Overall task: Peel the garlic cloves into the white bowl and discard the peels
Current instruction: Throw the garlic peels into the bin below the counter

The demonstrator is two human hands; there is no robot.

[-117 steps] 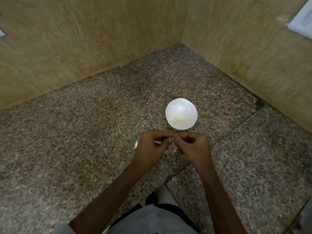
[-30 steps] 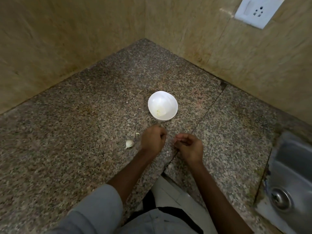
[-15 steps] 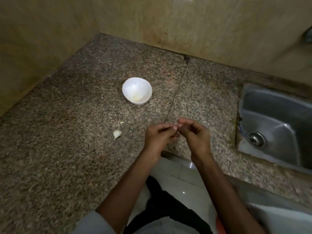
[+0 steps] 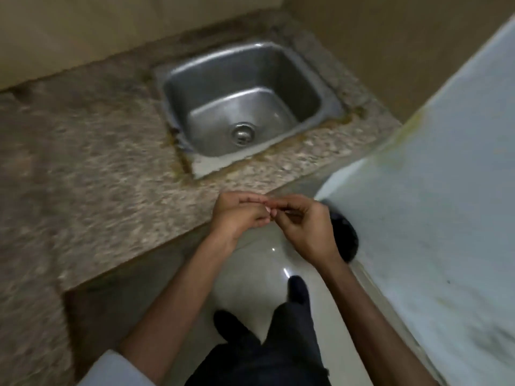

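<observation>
Head view, blurred. Left hand (image 4: 239, 215) and right hand (image 4: 306, 227) meet above the front edge of the granite counter (image 4: 97, 162), over pale floor tile (image 4: 259, 263). Both hands' fingers curl inward, fingertips (image 4: 266, 215) touching in a pinch. Whether garlic or peel sits in that pinch cannot be told, being too small and smeared. Steel sink (image 4: 178, 87) is set in the counter beyond the hands, with its drain (image 4: 243, 132) near the basin's middle. Dark round object (image 4: 347, 235) lies just beside the right wrist, against a white surface (image 4: 446, 190).
</observation>
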